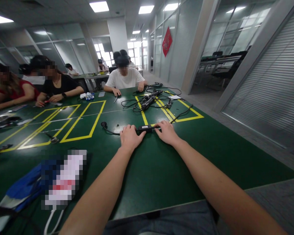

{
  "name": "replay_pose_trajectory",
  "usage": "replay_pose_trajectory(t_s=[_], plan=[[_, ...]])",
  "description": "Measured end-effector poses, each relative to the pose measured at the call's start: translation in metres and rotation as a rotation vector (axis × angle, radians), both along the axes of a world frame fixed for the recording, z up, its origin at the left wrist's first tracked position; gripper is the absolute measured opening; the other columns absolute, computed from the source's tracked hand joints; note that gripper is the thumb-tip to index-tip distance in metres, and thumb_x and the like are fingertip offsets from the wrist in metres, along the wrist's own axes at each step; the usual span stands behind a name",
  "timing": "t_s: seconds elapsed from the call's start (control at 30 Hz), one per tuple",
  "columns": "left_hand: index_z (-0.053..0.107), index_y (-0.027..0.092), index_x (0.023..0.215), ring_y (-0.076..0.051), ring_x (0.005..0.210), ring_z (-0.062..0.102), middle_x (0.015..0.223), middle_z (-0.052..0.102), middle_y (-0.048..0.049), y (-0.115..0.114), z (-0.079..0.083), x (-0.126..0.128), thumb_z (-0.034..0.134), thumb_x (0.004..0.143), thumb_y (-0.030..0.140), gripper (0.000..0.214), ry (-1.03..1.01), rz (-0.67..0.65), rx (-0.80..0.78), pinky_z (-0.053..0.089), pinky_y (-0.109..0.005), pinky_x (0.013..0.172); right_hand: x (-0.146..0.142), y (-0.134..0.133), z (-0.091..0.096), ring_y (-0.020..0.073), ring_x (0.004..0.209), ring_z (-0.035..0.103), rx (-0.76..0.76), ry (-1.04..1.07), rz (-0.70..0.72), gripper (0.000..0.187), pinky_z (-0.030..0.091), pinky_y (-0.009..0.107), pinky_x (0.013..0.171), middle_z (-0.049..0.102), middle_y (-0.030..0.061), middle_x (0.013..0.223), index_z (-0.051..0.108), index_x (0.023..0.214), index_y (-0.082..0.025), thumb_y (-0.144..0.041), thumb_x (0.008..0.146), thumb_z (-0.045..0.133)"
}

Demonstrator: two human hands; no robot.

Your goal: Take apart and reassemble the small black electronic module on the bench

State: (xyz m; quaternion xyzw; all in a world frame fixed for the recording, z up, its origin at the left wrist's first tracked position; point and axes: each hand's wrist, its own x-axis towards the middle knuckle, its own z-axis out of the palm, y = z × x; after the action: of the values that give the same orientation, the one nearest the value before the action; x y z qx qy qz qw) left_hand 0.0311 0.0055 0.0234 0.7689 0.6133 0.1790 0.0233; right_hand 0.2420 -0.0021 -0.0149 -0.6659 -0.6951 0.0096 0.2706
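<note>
A small black power adapter [146,128] with a white label lies low over the green table in front of me. My left hand [131,136] is closed around its left end and the cord there, thumb along the near side. From that hand a black cord runs left to a round plug [104,124] resting on the table. At the adapter's right end, my right hand [167,132] pinches the cable between thumb and fingers. The cable [182,113] seems to carry on beyond it to the upper right; part is hidden by the fingers.
A tangle of black adapters and cables [150,100] lies ahead inside yellow tape marks [202,116]. To the left are a blurred pinkish-white item [66,179] and a blue bag-like thing [31,182]. Across the table sits a person in white [124,79]; others sit at the left.
</note>
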Motion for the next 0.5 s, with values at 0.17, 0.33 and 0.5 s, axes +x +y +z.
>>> replay_pose_trajectory(t_s=[0.17,0.33,0.5], plan=[[0.065,0.023,0.111,-0.036,0.125,0.063,0.123,0.075,-0.0135,-0.0001,0.0035,-0.0009,0.060,0.099,0.054,0.033,-0.085,-0.022,-0.033,0.034,-0.058,0.116,0.0007,0.0007,-0.0016,0.0310,0.113,0.064,0.044,0.018,0.040,0.025,0.041,0.049,0.106,0.075,0.0124,0.117,0.073,0.116,-0.024,-0.028,0.105,0.051],[0.065,0.025,0.109,-0.034,0.124,0.065,0.120,0.077,-0.0116,0.0025,0.0055,-0.0018,0.058,0.100,0.048,0.026,-0.139,-0.004,-0.076,0.036,-0.055,0.117,-0.0005,-0.0005,0.0002,0.0303,0.113,0.066,0.034,0.040,0.044,0.028,0.039,0.047,0.103,0.078,0.0116,0.119,0.073,0.118,-0.025,-0.029,0.107,0.048],[0.066,0.024,0.112,-0.034,0.127,0.063,0.124,0.075,-0.0119,0.0054,0.0057,-0.0007,0.059,0.099,0.047,0.027,-0.160,0.023,-0.120,0.036,-0.054,0.118,-0.0018,-0.0017,0.0034,0.0299,0.114,0.067,-0.005,0.037,0.044,0.029,0.038,0.046,0.103,0.078,0.0113,0.121,0.074,0.120,-0.025,-0.028,0.107,0.049]])
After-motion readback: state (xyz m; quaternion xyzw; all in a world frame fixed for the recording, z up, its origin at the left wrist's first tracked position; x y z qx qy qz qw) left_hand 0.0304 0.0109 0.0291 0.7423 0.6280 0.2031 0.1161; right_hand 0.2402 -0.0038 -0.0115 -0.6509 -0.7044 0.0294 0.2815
